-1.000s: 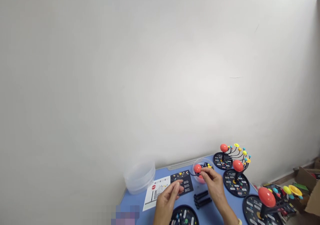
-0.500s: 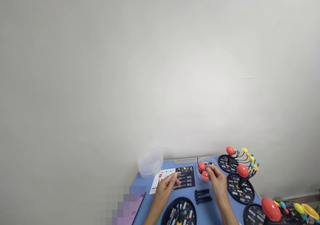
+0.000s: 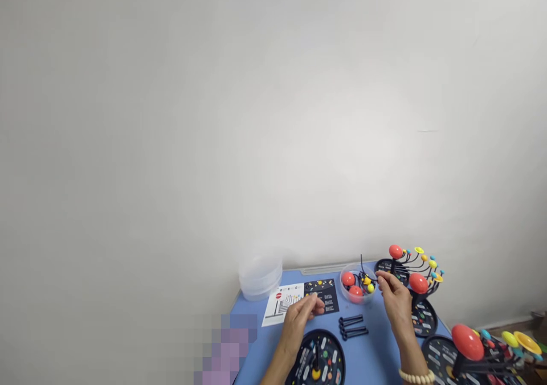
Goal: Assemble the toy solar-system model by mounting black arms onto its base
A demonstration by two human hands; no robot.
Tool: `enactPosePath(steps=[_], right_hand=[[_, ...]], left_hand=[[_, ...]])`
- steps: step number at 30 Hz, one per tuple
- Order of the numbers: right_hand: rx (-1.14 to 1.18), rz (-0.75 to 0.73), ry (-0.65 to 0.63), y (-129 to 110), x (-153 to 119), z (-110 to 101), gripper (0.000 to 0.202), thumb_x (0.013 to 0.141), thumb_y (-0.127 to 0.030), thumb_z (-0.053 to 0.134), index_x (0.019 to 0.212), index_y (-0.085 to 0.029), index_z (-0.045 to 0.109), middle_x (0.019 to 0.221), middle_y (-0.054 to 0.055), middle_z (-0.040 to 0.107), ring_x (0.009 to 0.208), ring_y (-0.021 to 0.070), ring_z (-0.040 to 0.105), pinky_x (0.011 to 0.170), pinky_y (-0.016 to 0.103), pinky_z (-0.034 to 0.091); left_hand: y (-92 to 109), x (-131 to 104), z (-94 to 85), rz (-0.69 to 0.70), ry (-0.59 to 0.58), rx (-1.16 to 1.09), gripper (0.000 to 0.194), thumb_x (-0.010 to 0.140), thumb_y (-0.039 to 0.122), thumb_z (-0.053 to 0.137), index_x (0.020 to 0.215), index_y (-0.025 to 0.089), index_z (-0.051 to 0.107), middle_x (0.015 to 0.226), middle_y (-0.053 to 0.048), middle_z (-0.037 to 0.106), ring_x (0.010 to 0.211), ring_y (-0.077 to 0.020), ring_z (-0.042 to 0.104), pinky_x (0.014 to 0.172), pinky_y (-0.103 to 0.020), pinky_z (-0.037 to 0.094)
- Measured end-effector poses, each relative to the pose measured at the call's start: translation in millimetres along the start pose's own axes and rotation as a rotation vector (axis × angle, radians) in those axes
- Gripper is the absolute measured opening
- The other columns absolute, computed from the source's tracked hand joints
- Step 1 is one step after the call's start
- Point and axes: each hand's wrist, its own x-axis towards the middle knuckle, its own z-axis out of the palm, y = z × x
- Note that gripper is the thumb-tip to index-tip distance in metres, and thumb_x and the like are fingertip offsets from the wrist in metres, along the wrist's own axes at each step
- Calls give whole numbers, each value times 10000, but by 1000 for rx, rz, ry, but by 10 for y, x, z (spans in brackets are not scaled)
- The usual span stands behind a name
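Observation:
My right hand (image 3: 396,302) is closed, pinching a thin black bent rod (image 3: 362,261) whose free end points up above the clear round tub (image 3: 343,295). In that tub lie red balls (image 3: 355,294), a yellow ball (image 3: 370,287) and dark pieces. My left hand (image 3: 299,323) hovers over the lower edge of a printed leaflet (image 3: 270,313), fingers loosely curled, nothing visible in them. Just below it is a round black base (image 3: 341,355) with coloured planet prints and a short upright post. Several short black rods (image 3: 354,334) lie side by side between my hands.
Along the right stand three planet models with red balls: a far one (image 3: 395,252), a middle one (image 3: 417,283) and a near one (image 3: 468,342). Stacked clear tubs (image 3: 260,277) sit at the back left of the blue table (image 3: 256,351), against the wall (image 3: 273,146).
My right hand has moved right, off the tub's edge, carrying the bent rod. The tub's contents show more now. My left hand stays near the leaflet; the view has shifted slightly.

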Motion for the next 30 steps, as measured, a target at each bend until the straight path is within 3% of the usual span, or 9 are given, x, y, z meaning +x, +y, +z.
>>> enactPosePath(steps=[4,10,15,19,22,25,27,30], right_hand=[[-44,-38,-58,-58,-50,32,394,700,-494,600,867,-171,753,860,93,760,809,271,684,758,365,523],[-35,-92,-135,-165,-141,50,363,708,-477,621,844,-167,753,856,102,767,820,281,694,775,376,526],[-102,-176,-175,-216,-356,-131,315,759,-467,630,844,-199,770,857,86,770,800,258,698,741,331,534],[-174,-175,-136,-119,-536,-339,328,765,-493,626,838,-210,775,850,83,766,778,253,695,704,312,535],[-211,-118,-97,5,-628,-446,357,750,-518,619,844,-212,775,868,86,768,792,265,696,725,328,535],[-214,-95,-83,79,-679,-483,381,753,-537,603,858,-212,771,904,89,766,844,276,695,766,341,530],[-207,-97,-89,94,-695,-476,393,765,-541,590,881,-210,767,931,92,762,871,276,692,784,343,526],[-189,-103,-108,104,-706,-443,407,766,-544,585,885,-199,766,937,100,760,872,273,694,791,341,529]], left_hand=[[-7,14,23,-16,15,9,502,741,659,561,694,183,714,733,-55,725,783,-254,676,717,-336,502],[62,-14,-23,20,20,13,408,717,561,609,693,169,718,670,-56,720,712,-234,680,666,-319,520],[70,5,-58,86,116,12,390,725,546,594,704,173,707,689,-51,717,714,-236,684,680,-330,544],[187,-41,-97,180,235,28,349,766,525,591,730,191,685,787,-51,724,821,-241,681,768,-330,539],[352,-281,-71,411,344,208,257,852,417,583,773,197,689,794,-46,722,781,-209,670,725,-296,538],[368,-653,57,766,287,404,171,926,236,527,862,195,681,803,-44,720,750,-172,669,725,-271,540],[221,-867,176,1002,166,551,223,957,184,458,924,189,679,823,-52,726,779,-164,676,757,-264,541],[-153,-1015,298,1249,67,918,369,992,405,414,1093,159,670,1097,-91,726,1079,-225,641,876,-286,529]])
